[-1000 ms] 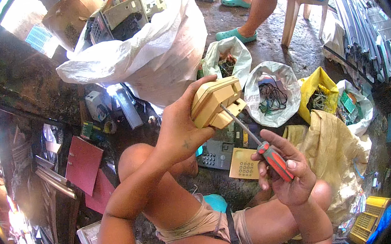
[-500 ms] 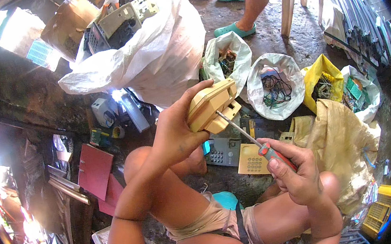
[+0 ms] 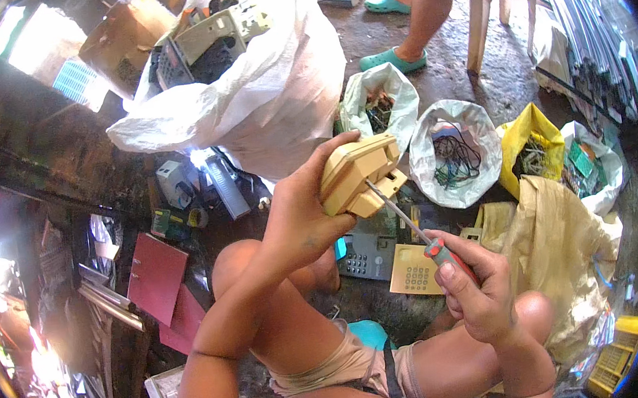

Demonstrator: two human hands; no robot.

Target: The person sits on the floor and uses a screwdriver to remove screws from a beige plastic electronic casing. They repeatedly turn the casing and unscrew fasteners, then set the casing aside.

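My left hand (image 3: 296, 205) is wrapped round a cream plastic casing (image 3: 355, 170), boxy and stepped, held up over my knees and tilted. In my right hand (image 3: 483, 290) is a screwdriver with a red and grey handle (image 3: 449, 257). Its metal shaft (image 3: 400, 212) points up and left, and the tip meets the casing's near side by a slot; how deep it sits, I cannot tell. Below the casing lie a dark grey telephone body (image 3: 370, 253) with a keypad and a cream faceplate (image 3: 413, 269) with rounded button openings.
Small open sacks of wires and parts stand ahead: a white one (image 3: 454, 155), a yellow one (image 3: 533, 147) and others. A large white sack (image 3: 277, 94) of plastic housings rises far left. Beyond, a person in green clogs (image 3: 394, 61) sits on a chair. Red boards (image 3: 158, 278) lie left.
The whole view has shifted slightly, with the surroundings lower and further right. The screwdriver is tilted a little more steeply, its tip still at the casing. Both grips stay the same.
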